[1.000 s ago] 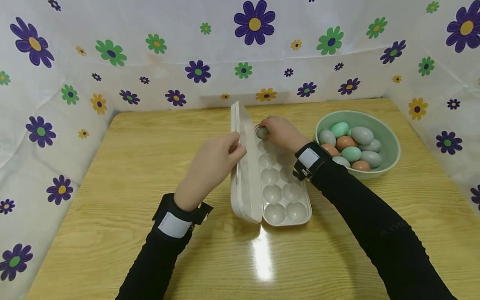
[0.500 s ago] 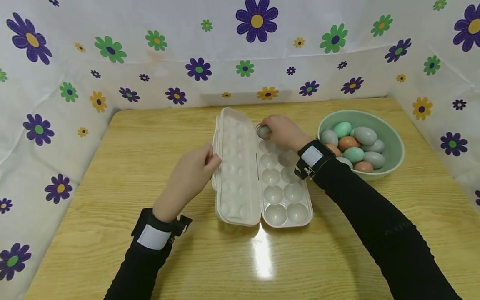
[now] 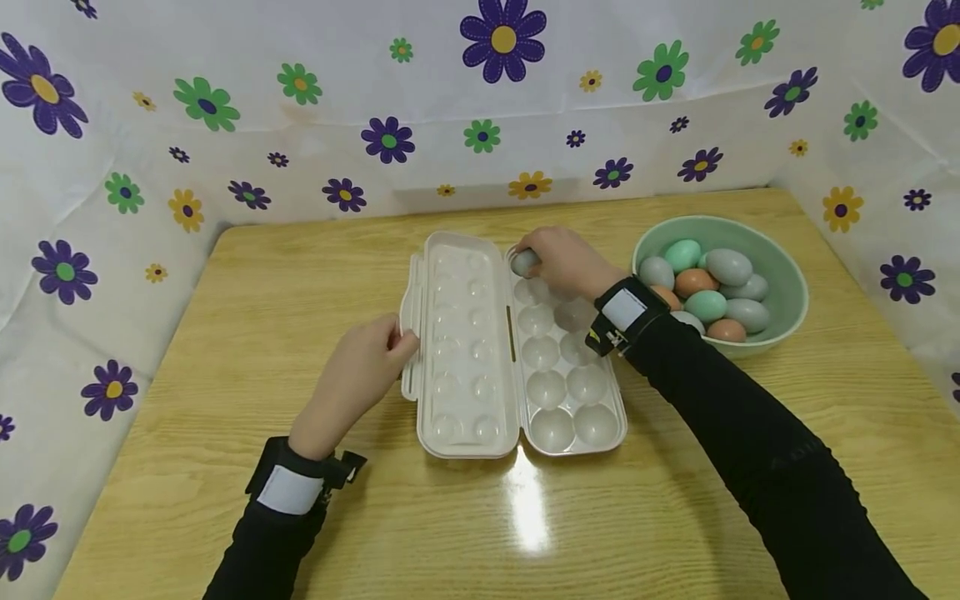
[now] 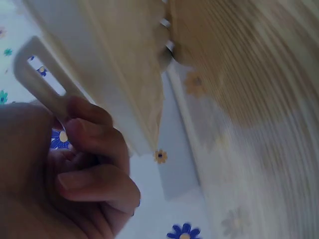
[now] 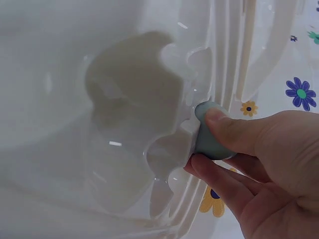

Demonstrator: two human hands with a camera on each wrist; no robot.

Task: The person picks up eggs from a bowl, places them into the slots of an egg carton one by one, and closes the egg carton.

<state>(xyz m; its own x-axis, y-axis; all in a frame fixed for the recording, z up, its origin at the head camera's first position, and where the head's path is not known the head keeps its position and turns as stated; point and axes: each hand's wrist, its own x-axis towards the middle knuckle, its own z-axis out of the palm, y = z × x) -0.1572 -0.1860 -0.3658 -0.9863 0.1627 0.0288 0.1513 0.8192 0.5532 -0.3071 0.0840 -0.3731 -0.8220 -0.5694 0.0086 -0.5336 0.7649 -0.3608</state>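
A white plastic egg carton (image 3: 520, 392) lies on the table with its lid (image 3: 465, 392) folded out to the left. My left hand (image 3: 356, 375) grips the slotted latch (image 4: 55, 69) on the lid's outer edge, fingers curled at it. At the far end of the tray half, my right hand (image 3: 567, 260) pinches a grey-green egg (image 5: 212, 137) between thumb and fingers. That egg sits at the far-left cup, right at the cup's edge. The nearer cups (image 3: 551, 429) hold nothing; the far-right ones are partly hidden by my right hand.
A pale green bowl (image 3: 789, 304) of grey, mint and brown eggs stands to the right of the carton, partly behind my right forearm. The wooden table (image 3: 300, 275) meets a white flowered cloth (image 3: 427, 92) at the back and sides.
My left hand has swung the carton lid from nearly upright down to the left, so it now lies almost flat. My right hand stays at the far-left cup with the egg.
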